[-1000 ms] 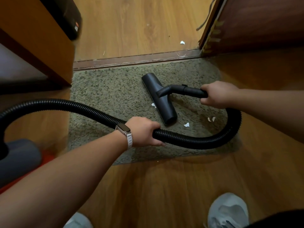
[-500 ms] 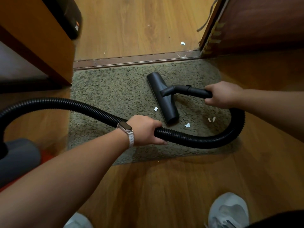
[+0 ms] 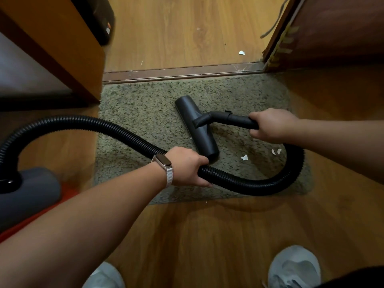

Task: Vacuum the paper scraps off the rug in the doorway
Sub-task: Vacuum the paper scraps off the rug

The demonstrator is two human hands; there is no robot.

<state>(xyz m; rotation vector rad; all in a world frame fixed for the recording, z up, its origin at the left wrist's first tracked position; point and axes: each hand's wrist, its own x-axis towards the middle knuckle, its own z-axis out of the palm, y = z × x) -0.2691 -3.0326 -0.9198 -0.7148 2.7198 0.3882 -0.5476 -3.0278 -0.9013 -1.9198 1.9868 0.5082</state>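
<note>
Three white paper scraps (image 3: 244, 157) lie on the green rug (image 3: 145, 115) just right of the black floor nozzle (image 3: 197, 127), which rests flat on the pile near the rug's middle. The right hand (image 3: 270, 124) is clamped around the nozzle's tube (image 3: 234, 119). The left hand (image 3: 188, 169) is closed around the ribbed hose (image 3: 259, 187), which loops back to the grey vacuum body (image 3: 29, 192) at left

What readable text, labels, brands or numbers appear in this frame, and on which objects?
None can be read.
Black object at top left: a small orange and white mark, too blurred to read.
Watch on the left wrist: no digits visible.
Vacuum nozzle and hose: no markings visible.
</note>
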